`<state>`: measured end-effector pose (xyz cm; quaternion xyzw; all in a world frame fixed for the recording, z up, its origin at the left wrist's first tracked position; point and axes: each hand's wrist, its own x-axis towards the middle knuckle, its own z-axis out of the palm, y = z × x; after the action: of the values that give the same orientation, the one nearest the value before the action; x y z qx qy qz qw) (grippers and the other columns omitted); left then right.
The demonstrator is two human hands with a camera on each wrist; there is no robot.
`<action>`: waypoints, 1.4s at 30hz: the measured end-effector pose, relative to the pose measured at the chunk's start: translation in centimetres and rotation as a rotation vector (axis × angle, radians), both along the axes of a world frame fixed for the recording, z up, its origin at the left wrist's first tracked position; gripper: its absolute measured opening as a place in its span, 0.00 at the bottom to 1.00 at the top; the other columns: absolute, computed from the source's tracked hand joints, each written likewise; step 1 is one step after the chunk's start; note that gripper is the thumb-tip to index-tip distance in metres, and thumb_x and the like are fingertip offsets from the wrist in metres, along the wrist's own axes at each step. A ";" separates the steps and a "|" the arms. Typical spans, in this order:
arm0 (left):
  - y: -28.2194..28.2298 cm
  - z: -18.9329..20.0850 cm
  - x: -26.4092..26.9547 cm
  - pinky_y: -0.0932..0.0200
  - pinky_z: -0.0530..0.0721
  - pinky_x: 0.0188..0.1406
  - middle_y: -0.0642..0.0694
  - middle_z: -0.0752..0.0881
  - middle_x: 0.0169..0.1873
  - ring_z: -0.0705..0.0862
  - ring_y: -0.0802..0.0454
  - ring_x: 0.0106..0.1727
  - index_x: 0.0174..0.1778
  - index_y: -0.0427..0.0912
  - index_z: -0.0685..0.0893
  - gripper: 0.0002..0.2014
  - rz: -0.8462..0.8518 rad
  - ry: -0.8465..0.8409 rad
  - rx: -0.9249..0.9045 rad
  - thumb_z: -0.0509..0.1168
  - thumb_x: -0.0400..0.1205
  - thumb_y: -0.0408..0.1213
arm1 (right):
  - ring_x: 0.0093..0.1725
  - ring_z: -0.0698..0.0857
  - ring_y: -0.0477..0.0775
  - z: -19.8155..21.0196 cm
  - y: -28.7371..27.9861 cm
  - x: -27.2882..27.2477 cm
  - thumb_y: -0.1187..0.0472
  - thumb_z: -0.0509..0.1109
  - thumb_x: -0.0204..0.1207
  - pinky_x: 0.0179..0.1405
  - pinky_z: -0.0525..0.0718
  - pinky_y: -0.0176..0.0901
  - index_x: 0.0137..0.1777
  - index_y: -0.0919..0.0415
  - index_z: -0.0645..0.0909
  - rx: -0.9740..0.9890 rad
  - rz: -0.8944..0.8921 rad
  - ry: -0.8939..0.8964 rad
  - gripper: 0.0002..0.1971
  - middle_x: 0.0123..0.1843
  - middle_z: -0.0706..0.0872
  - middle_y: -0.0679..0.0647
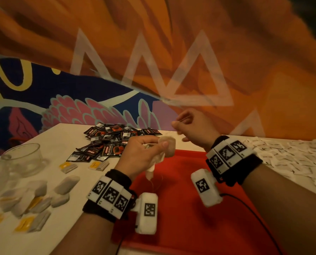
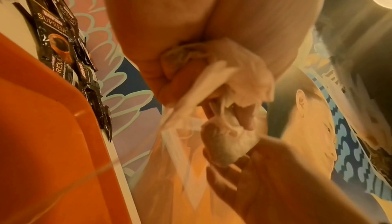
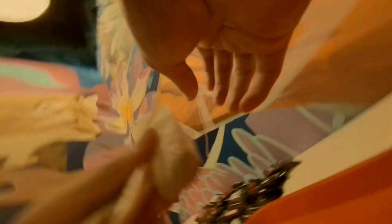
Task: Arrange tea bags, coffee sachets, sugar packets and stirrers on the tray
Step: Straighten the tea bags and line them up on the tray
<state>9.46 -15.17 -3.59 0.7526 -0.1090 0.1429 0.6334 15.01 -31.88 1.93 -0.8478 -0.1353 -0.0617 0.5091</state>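
Above the far edge of the red tray (image 1: 186, 214), my left hand (image 1: 160, 146) grips a bunch of beige tea bags (image 1: 170, 147), with some hanging below the fist. The left wrist view shows the fingers curled round the crumpled tea bags (image 2: 235, 69). My right hand (image 1: 177, 124) is raised just beyond it, thumb and forefinger pinching a thin tea bag string (image 3: 202, 118). The tray holds nothing that I can see. A heap of black coffee sachets (image 1: 111, 142) lies on the white table behind the tray.
Loose tea bags with yellow tags (image 1: 43, 199) are scattered on the table to the left. Two glass bowls (image 1: 23, 157) stand at the far left. White sugar packets (image 1: 285, 157) cover the table on the right. A painted wall rises behind.
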 end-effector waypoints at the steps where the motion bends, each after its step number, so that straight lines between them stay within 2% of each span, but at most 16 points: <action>1: 0.1 0.1 0.0 0.69 0.84 0.39 0.54 0.93 0.39 0.89 0.60 0.42 0.43 0.47 0.92 0.02 -0.006 -0.007 -0.024 0.74 0.78 0.37 | 0.50 0.84 0.50 -0.3 -0.4 0.2 0.50 0.76 0.76 0.47 0.84 0.45 0.60 0.56 0.75 -0.096 -0.063 -0.107 0.19 0.54 0.82 0.51; 3: 0.3 0.2 -0.1 0.70 0.83 0.36 0.54 0.92 0.35 0.89 0.61 0.39 0.44 0.43 0.91 0.02 -0.004 -0.006 -0.055 0.73 0.78 0.35 | 0.58 0.79 0.46 -0.5 -0.9 0.0 0.43 0.78 0.72 0.51 0.79 0.40 0.68 0.51 0.72 -0.094 -0.002 -0.225 0.29 0.61 0.78 0.48; 5: 0.4 0.3 -0.2 0.70 0.83 0.33 0.52 0.91 0.34 0.88 0.61 0.36 0.45 0.40 0.91 0.03 0.009 0.009 -0.058 0.73 0.79 0.34 | 0.64 0.79 0.44 -0.5 -0.8 -0.4 0.40 0.77 0.69 0.58 0.79 0.41 0.71 0.48 0.74 -0.125 0.198 -0.187 0.32 0.67 0.79 0.45; 7: 0.7 0.2 -0.1 0.69 0.84 0.35 0.48 0.92 0.38 0.89 0.60 0.38 0.47 0.39 0.92 0.05 0.045 0.025 -0.063 0.74 0.79 0.36 | 0.61 0.83 0.42 -0.7 -0.3 -0.6 0.44 0.77 0.71 0.60 0.81 0.43 0.65 0.49 0.83 -0.277 0.350 -0.124 0.23 0.62 0.86 0.43; 9: 1.1 0.2 0.1 0.63 0.87 0.40 0.42 0.92 0.42 0.90 0.54 0.42 0.46 0.39 0.92 0.08 0.062 0.054 -0.105 0.76 0.76 0.39 | 0.47 0.89 0.42 -1.1 0.3 -0.4 0.53 0.78 0.74 0.51 0.86 0.42 0.53 0.53 0.88 -0.307 0.388 -0.099 0.10 0.47 0.91 0.45; 11: 1.6 0.1 0.4 0.54 0.87 0.42 0.41 0.92 0.43 0.90 0.46 0.44 0.44 0.42 0.92 0.08 0.101 0.097 -0.161 0.76 0.75 0.42 | 0.34 0.88 0.42 -1.7 0.8 0.2 0.60 0.78 0.75 0.37 0.85 0.38 0.44 0.55 0.88 -0.256 0.357 -0.059 0.01 0.37 0.91 0.48; 15: 3.1 -0.3 1.0 0.59 0.81 0.26 0.48 0.86 0.37 0.86 0.53 0.34 0.47 0.42 0.90 0.06 0.270 0.213 -0.303 0.74 0.80 0.41 | 0.27 0.85 0.41 -3.4 2.4 2.6 0.65 0.78 0.74 0.25 0.80 0.32 0.39 0.56 0.84 -0.152 0.237 0.111 0.07 0.31 0.88 0.52; 17: 3.9 -0.5 1.2 0.62 0.78 0.16 0.49 0.82 0.32 0.83 0.56 0.23 0.50 0.40 0.88 0.07 0.264 0.294 -0.446 0.71 0.83 0.40 | 0.28 0.86 0.45 -4.6 3.5 4.1 0.67 0.79 0.74 0.25 0.82 0.34 0.39 0.57 0.83 -0.149 0.183 0.208 0.08 0.29 0.88 0.53; 19: 4.7 -0.7 1.6 0.62 0.78 0.18 0.50 0.80 0.28 0.79 0.59 0.19 0.50 0.40 0.88 0.07 0.237 0.359 -0.593 0.70 0.83 0.40 | 0.29 0.86 0.47 -5.7 4.8 5.6 0.67 0.78 0.73 0.29 0.85 0.38 0.37 0.56 0.83 -0.202 0.139 0.265 0.09 0.28 0.87 0.53; 23: 5.8 -1.4 2.3 0.68 0.74 0.15 0.52 0.77 0.21 0.74 0.61 0.16 0.47 0.41 0.84 0.05 0.178 0.422 -0.785 0.67 0.85 0.39 | 0.41 0.86 0.51 -7.7 6.4 8.2 0.60 0.80 0.72 0.50 0.89 0.44 0.42 0.56 0.85 -0.386 0.096 0.297 0.06 0.42 0.89 0.54; 27: 6.4 -1.8 2.8 0.69 0.74 0.16 0.52 0.77 0.24 0.75 0.61 0.16 0.46 0.42 0.84 0.05 0.179 0.426 -0.806 0.67 0.85 0.39 | 0.41 0.87 0.52 -8.7 6.9 9.7 0.67 0.78 0.72 0.43 0.90 0.44 0.39 0.56 0.80 -0.311 0.104 0.378 0.09 0.41 0.86 0.55; 32: 6.6 -2.1 3.0 0.69 0.73 0.16 0.51 0.78 0.26 0.75 0.61 0.17 0.47 0.43 0.85 0.05 0.175 0.434 -0.802 0.67 0.85 0.40 | 0.35 0.85 0.48 -9.0 7.4 10.2 0.67 0.77 0.73 0.28 0.83 0.36 0.38 0.57 0.78 -0.297 0.112 0.373 0.10 0.39 0.84 0.53; 34: 6.6 -2.0 3.0 0.69 0.73 0.15 0.51 0.77 0.27 0.75 0.61 0.17 0.47 0.43 0.85 0.05 0.174 0.433 -0.800 0.67 0.85 0.40 | 0.38 0.88 0.51 -9.1 7.5 10.1 0.66 0.79 0.72 0.33 0.88 0.38 0.38 0.57 0.79 -0.308 0.120 0.365 0.10 0.41 0.86 0.55; 37: 6.5 -1.9 2.9 0.69 0.73 0.15 0.51 0.77 0.28 0.74 0.61 0.17 0.47 0.42 0.84 0.05 0.169 0.426 -0.807 0.67 0.85 0.40 | 0.49 0.92 0.60 -9.0 7.7 10.2 0.63 0.82 0.68 0.51 0.91 0.54 0.41 0.59 0.82 -0.304 0.109 0.382 0.10 0.49 0.91 0.61; 40: 6.4 -1.8 2.9 0.69 0.73 0.15 0.51 0.77 0.28 0.74 0.61 0.17 0.46 0.42 0.84 0.06 0.168 0.433 -0.820 0.67 0.85 0.40 | 0.48 0.93 0.60 -8.7 7.8 10.2 0.58 0.82 0.70 0.56 0.90 0.58 0.51 0.65 0.83 -0.286 0.069 0.461 0.16 0.44 0.93 0.62; 42: 6.1 -1.7 2.8 0.69 0.73 0.14 0.51 0.77 0.28 0.75 0.61 0.17 0.46 0.41 0.83 0.07 0.170 0.443 -0.832 0.66 0.86 0.40 | 0.47 0.93 0.59 -8.4 7.6 9.7 0.50 0.81 0.71 0.56 0.89 0.57 0.51 0.64 0.82 -0.304 0.021 0.424 0.19 0.43 0.93 0.60</action>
<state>12.25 -9.02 -5.26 0.4540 0.1573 0.0618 0.8748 24.71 -24.30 -6.46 -0.9071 -0.0419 0.1438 0.3934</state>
